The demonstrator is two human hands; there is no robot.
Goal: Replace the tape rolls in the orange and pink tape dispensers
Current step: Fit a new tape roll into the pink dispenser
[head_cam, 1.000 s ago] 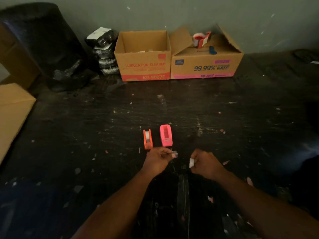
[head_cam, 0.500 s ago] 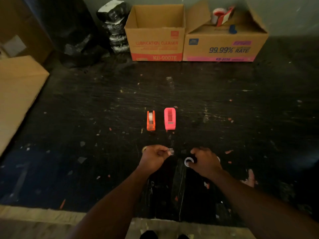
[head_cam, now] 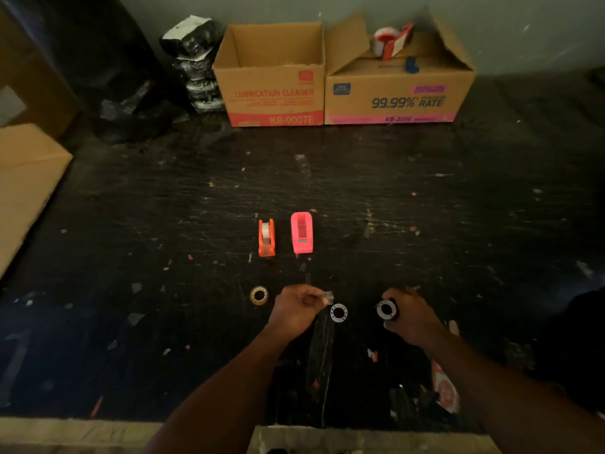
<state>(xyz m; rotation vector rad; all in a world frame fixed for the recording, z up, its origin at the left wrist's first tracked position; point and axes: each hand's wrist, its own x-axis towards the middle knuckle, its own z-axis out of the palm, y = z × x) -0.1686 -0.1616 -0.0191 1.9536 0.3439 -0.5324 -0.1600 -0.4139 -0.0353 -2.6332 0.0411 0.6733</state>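
The orange tape dispenser [head_cam: 266, 237] stands on the dark table with a clear roll in it. Right beside it stands the pink tape dispenser [head_cam: 302, 232], its slot showing no roll. Nearer me, my left hand [head_cam: 296, 309] pinches a small clear piece of tape [head_cam: 328, 295]. My right hand [head_cam: 409, 314] is closed around a tape roll with a white core [head_cam: 386, 309]. A loose white roll core [head_cam: 339, 313] lies flat between my hands. A yellowish tape roll [head_cam: 259, 294] lies flat left of my left hand.
Two open cardboard boxes [head_cam: 271, 77] [head_cam: 397, 90] stand against the back wall, the right one holding a red-and-white tape gun [head_cam: 391, 39]. Black wrapped bundles [head_cam: 196, 60] sit left of them. A cardboard sheet [head_cam: 23, 188] lies at the left edge. The table's front edge [head_cam: 98, 427] is near me.
My hands have drawn apart and nearer to me, the right one moving right with its roll. The white core now lies uncovered between them. The view has tilted down.
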